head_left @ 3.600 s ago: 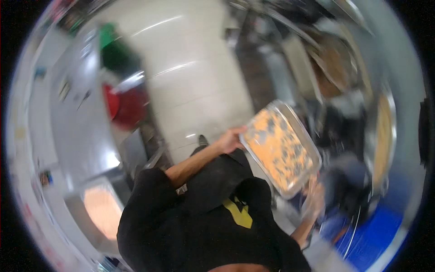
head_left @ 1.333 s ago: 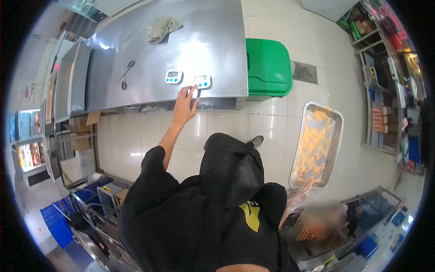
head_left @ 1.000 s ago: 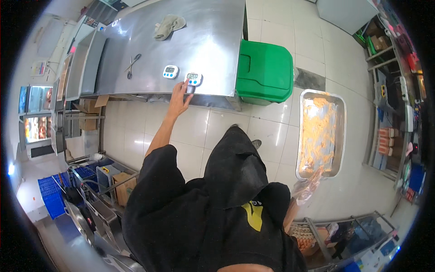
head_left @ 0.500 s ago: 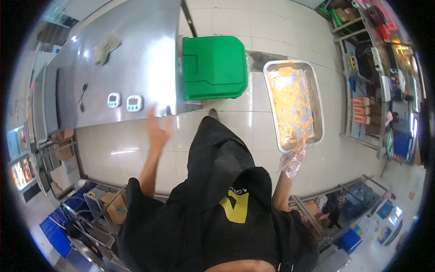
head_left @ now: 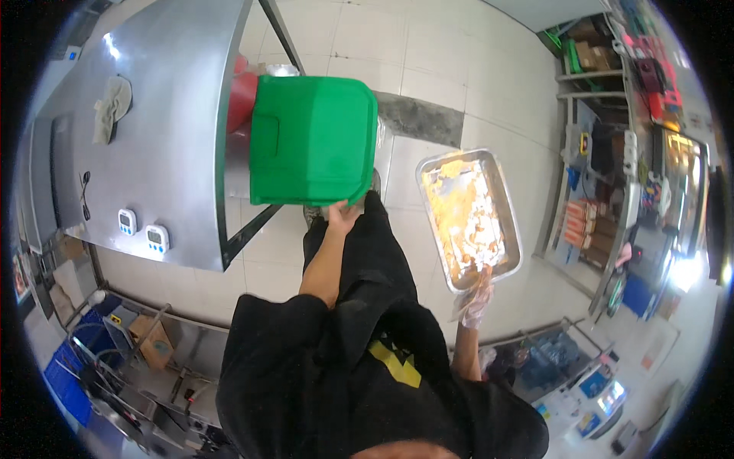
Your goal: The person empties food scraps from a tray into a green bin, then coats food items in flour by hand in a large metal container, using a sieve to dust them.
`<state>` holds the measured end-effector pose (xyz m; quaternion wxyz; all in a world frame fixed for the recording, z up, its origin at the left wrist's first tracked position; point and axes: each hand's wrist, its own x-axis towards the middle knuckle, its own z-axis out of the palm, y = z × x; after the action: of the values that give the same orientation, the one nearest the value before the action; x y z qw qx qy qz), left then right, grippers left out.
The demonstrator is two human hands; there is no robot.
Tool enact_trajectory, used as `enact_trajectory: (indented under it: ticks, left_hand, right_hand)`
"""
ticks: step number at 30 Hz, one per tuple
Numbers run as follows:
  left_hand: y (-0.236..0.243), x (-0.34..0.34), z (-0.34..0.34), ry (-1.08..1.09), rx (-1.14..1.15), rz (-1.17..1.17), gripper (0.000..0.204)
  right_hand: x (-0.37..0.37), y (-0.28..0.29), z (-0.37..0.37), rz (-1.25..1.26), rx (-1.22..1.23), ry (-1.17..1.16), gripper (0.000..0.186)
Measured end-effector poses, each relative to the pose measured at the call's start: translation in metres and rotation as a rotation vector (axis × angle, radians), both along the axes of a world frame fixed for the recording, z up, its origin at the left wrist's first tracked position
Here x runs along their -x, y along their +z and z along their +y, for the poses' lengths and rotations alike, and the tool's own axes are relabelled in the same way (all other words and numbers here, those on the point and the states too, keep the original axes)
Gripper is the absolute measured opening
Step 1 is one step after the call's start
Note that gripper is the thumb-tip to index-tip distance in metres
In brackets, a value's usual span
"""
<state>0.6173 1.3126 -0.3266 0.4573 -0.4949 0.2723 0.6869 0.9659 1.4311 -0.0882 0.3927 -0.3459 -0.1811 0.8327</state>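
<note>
At far left we see a stainless-steel counter bearing a crumpled grey cloth and, near its front edge, two small white digital timers side by side. Just right of the counter stands a green lidded bin, with a red container partly hidden behind it. Our left hand meets the near edge of the bin's lid; its fingers curl at that edge, though we cannot tell whether they grip it. Further right, our right hand, in a clear disposable glove, pinches the near rim of a rectangular metal tray smeared with yellow-orange food residue, held over the white tiled floor. Metal shelving with assorted goods lines the far right.
</note>
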Motion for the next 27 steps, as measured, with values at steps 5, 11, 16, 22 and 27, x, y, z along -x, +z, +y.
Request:
enact_trajectory:
  ticks: [5, 11, 16, 22, 27]
  left_hand:
    - [0.01, 0.004, -0.005, 0.045, 0.191, -0.064, 0.036]
    - [0.094, 0.014, -0.03, -0.036, -0.07, 0.08, 0.041]
    - [0.18, 0.028, -0.071, -0.021, 0.057, 0.336, 0.043]
    - [0.237, 0.045, -0.074, 0.369, 0.097, 0.514, 0.048]
    - [0.235, 0.054, -0.083, 0.393, 0.099, 0.481, 0.045]
  right_hand:
    - [-0.033, -0.057, 0.096, 0.288, 0.357, -0.073, 0.045]
    - [-0.019, -0.095, 0.193, -0.009, 0.348, 0.16, 0.046]
    - [0.03, -0.106, 0.245, -1.284, -1.348, 0.621, 0.043]
    - [0.144, -0.105, 0.27, -1.115, -2.063, 0.483, 0.029]
    - [0.237, -0.204, 0.262, -1.913, -2.667, 0.577, 0.005]
